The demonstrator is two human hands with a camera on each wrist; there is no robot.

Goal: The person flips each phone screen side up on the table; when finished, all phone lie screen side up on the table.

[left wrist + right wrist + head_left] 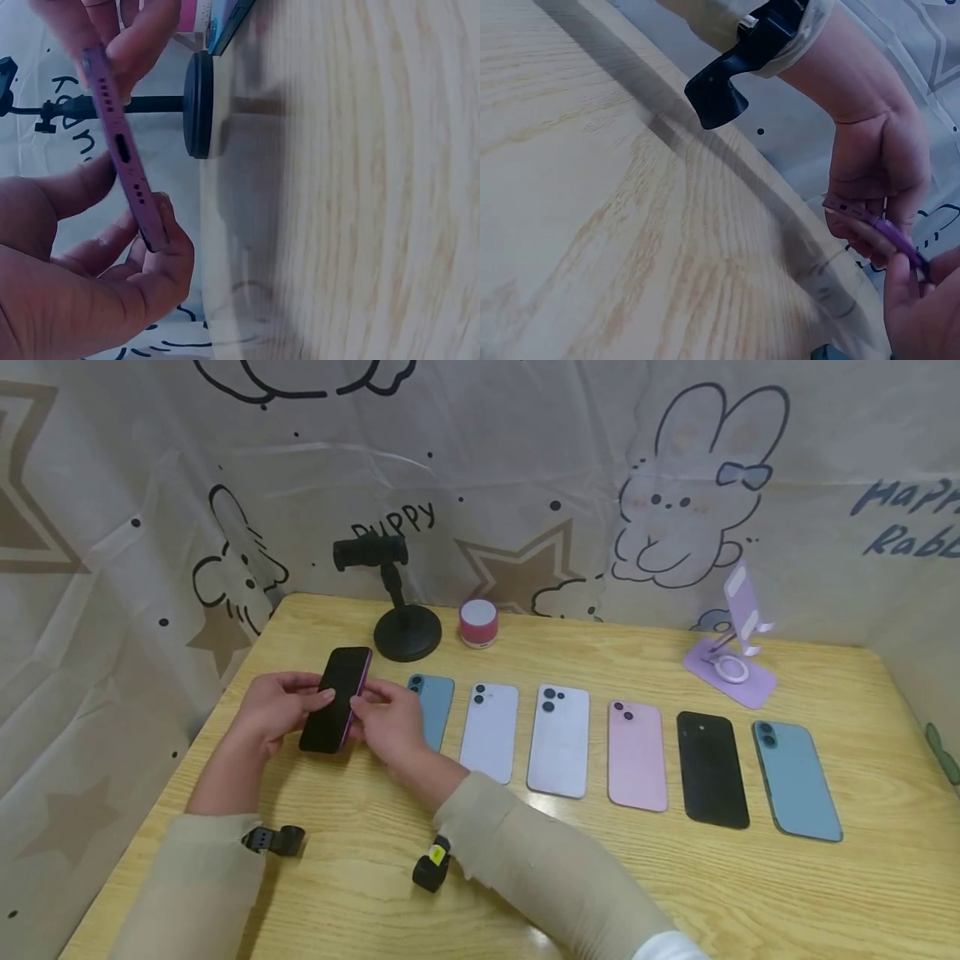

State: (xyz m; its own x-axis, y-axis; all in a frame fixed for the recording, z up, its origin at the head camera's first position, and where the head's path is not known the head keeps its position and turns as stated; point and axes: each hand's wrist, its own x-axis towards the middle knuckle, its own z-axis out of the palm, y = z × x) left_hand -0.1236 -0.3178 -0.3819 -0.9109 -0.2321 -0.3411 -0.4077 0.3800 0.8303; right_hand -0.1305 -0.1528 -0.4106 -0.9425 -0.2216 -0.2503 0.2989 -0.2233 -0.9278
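A smartphone (pixel 335 700) with a dark screen and a purple edge is held above the left part of the table, screen up. My left hand (pixel 277 708) grips its left side, thumb over the screen and fingers beneath. With thumb and fingers my right hand (pixel 392 720) pinches the opposite edge. The left wrist view shows the phone's bottom edge (pixel 124 150) end-on, with its port and speaker holes, clear of the tabletop. Beyond the right hand lies a teal phone (pixel 437 706), back up and partly hidden by that hand.
Right of it, back up, lie a pale lavender phone (pixel 489 735), a white phone (pixel 558 743), a pink phone (pixel 637 760), a black phone (pixel 712 772) and another teal phone (pixel 801 785). Behind stand a black phone stand (pixel 407 633), a pink round speaker (pixel 478 625) and a purple stand (pixel 738 681).
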